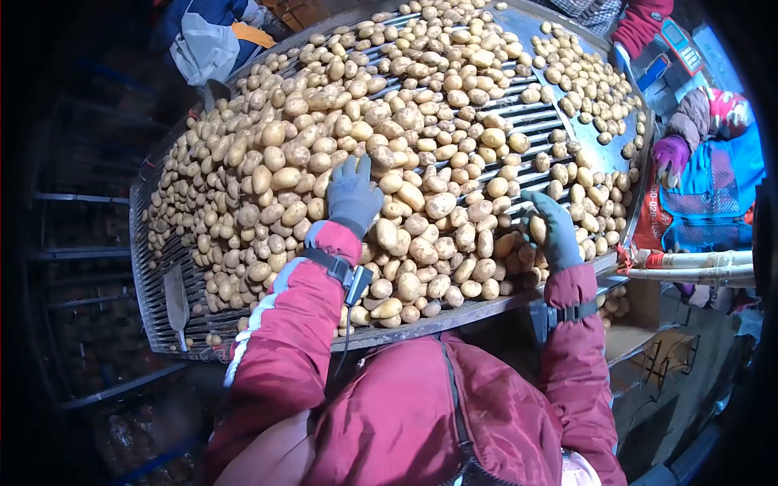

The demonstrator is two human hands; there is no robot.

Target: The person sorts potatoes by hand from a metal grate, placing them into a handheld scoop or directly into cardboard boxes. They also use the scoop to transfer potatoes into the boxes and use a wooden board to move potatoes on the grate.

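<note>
A large heap of potatoes (275, 158) covers the slatted metal sorting table (519, 109) in front of me. My left hand (354, 193), in a grey glove, lies on the middle of the heap with its fingers stretched out, touching the potatoes beneath. Near the front right edge is my right hand (553, 228), also gloved. Its fingers curl around one potato (537, 230), just above the bars. More potatoes lie close on both sides of that hand.
A flat scoop (176, 298) lies on the left slats. Smooth sheet metal (596, 142) at the right carries scattered potatoes. Another person's purple-gloved hand (671, 158) is by a blue bag (713, 194). Taped poles (689, 267) and a cardboard box (636, 316) are at the right.
</note>
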